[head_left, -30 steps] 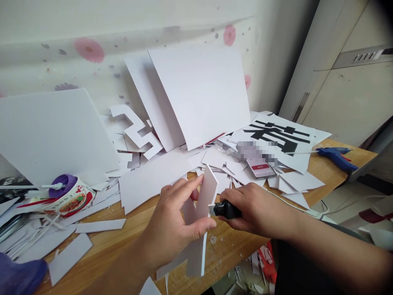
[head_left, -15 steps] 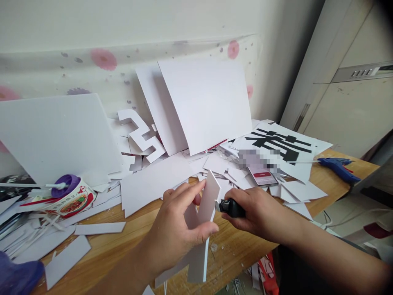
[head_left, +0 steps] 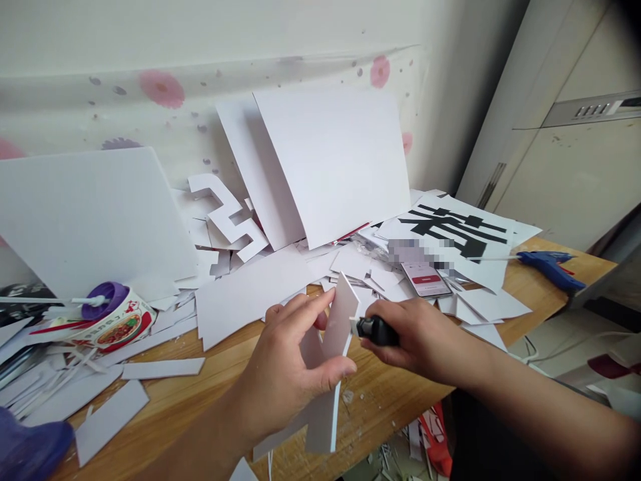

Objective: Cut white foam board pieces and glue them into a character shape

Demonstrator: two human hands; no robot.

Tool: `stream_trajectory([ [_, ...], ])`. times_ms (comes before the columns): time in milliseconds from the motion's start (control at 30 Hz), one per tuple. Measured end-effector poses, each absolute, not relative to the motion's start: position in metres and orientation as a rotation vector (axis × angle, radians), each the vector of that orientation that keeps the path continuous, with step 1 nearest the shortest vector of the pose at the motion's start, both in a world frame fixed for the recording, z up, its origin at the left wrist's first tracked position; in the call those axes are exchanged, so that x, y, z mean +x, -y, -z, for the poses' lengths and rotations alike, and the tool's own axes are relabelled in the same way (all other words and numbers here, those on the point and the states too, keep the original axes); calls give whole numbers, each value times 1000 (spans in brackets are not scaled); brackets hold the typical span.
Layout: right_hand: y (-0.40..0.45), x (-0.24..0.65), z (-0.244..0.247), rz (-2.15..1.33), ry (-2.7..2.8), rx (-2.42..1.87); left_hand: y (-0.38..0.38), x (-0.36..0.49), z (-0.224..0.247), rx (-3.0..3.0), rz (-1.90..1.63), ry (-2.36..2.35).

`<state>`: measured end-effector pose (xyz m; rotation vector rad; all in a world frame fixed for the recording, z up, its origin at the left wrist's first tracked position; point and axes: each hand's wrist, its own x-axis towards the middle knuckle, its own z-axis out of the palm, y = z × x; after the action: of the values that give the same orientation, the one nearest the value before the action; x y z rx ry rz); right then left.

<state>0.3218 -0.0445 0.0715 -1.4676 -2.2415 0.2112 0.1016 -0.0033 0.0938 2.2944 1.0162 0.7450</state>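
Observation:
Near the centre, my left hand (head_left: 295, 361) grips a white foam board piece (head_left: 340, 321) between thumb and fingers, holding it on edge above the wooden table. The piece has a pointed upper end, and another white part of it shows behind the thumb. My right hand (head_left: 408, 334) is wrapped round a black-handled cutter (head_left: 378, 331). The cutter's tip is at the right edge of the board piece, just above my left thumb; whether it touches is too small to tell.
White boards (head_left: 340, 167) lean on the wall. Foam scraps (head_left: 113, 421) and a paper bowl (head_left: 117, 324) lie left. A phone (head_left: 425, 277), a printed sheet (head_left: 451, 230) and a blue glue gun (head_left: 551, 268) are at the right on the wooden table (head_left: 190, 401).
The view has shifted slightly, moving the background a little upward. Both hands keep nearly the same hold, and the cutter stays by the board's right edge.

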Motion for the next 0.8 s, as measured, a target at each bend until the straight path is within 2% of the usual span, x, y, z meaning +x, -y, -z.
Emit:
stream_trajectory([
  [233,41,327,-69,-267,2176,-1440,2,98,-86,2327,-788,-953],
  [367,33,345,-75,-332,1677,-1454,3,99,-99,2320,-769,-946],
  [500,28,358,-80,-653,1384,-1312,9,95,-127,2391,-979,-888],
  [567,28,360,-78,-775,1381,-1247,11,92,-137,2614,-976,-888],
  [600,28,360,-76,-814,1390,-1235,10,91,-138,2761,-871,-897],
  [667,29,363,-72,-884,1403,-1241,7,88,-128,2987,-447,-884],
  [733,32,365,-65,-958,1385,-1245,2,83,-107,3001,-47,-858],
  [800,35,364,-59,-1013,1328,-1216,-1,79,-82,2910,167,-868],
])
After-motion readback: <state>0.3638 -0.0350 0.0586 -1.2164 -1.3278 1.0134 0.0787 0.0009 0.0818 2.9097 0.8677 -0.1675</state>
